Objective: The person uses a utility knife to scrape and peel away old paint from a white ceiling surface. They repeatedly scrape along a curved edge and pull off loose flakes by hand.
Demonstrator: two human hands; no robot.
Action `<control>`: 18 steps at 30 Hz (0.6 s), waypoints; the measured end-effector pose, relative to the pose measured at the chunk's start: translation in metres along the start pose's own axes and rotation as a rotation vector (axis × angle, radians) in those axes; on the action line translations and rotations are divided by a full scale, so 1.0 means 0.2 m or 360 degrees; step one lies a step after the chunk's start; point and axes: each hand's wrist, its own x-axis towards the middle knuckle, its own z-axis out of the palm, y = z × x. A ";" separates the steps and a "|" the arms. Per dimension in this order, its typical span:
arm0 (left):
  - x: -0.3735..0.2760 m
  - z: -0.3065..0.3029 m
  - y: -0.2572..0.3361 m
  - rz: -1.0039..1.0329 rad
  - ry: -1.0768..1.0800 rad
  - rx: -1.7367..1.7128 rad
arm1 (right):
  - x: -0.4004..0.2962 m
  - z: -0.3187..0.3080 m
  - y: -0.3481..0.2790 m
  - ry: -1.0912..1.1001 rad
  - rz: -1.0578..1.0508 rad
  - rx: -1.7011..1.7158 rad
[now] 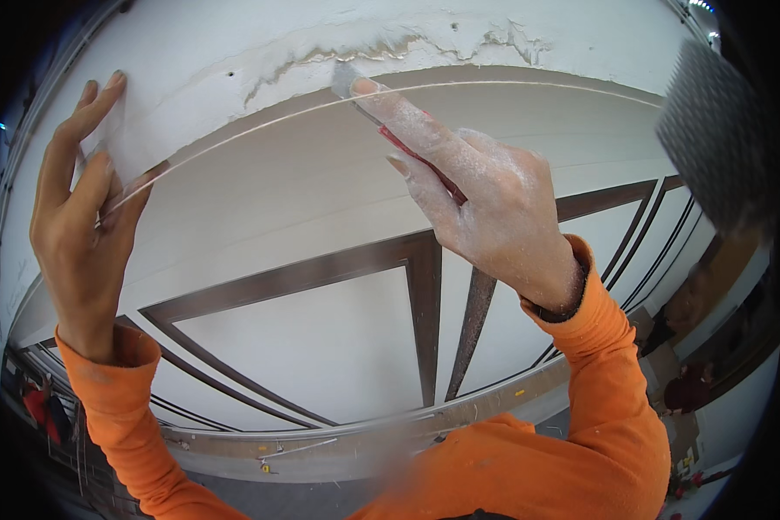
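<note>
Dusted with white powder, my right hand [494, 188] grips a scraper [422, 156] with a red handle. The scraper's flat metal blade [344, 77] is at the broken lower edge of a strip of chipped white plaster [377, 52]. My left hand [81, 195] is raised at the left end of the same white surface. Its upper fingertips are against the wall, and its thumb is near the lower edge. A pale, partly see-through patch [120, 140] shows among those fingers; what it is I cannot tell. A thin pale cord [253, 127] runs from the left hand past the right fingertips.
Below is a white wall with dark brown frame mouldings [422, 312]. A long ledge [221, 448] carries a thin rod [299, 448] and small yellow items. A blurred grey ridged object [708, 136] looms close at right. A person in red [39, 409] is at lower left.
</note>
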 end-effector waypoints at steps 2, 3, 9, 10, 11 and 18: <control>0.00 -0.01 0.00 -0.0005 -0.0004 0.0006 | 0.01 -0.01 0.01 -0.0014 0.0002 -0.0050; 0.00 -0.01 0.00 0.0004 -0.0014 0.0007 | 0.00 -0.01 0.01 -0.0002 -0.0002 -0.0071; 0.00 -0.02 0.00 -0.0001 -0.0044 0.0025 | -0.02 -0.09 0.05 -0.0020 0.0064 -0.0192; 0.00 -0.04 0.00 -0.0009 -0.0056 0.0041 | -0.03 -0.09 0.05 -0.0016 0.0072 -0.0184; 0.00 -0.05 0.00 -0.0011 -0.0075 0.0051 | -0.03 -0.10 0.05 -0.0031 0.0068 -0.0175; 0.01 -0.03 0.03 0.0001 -0.0076 0.0072 | -0.07 -0.25 0.24 0.0078 0.0077 -0.0030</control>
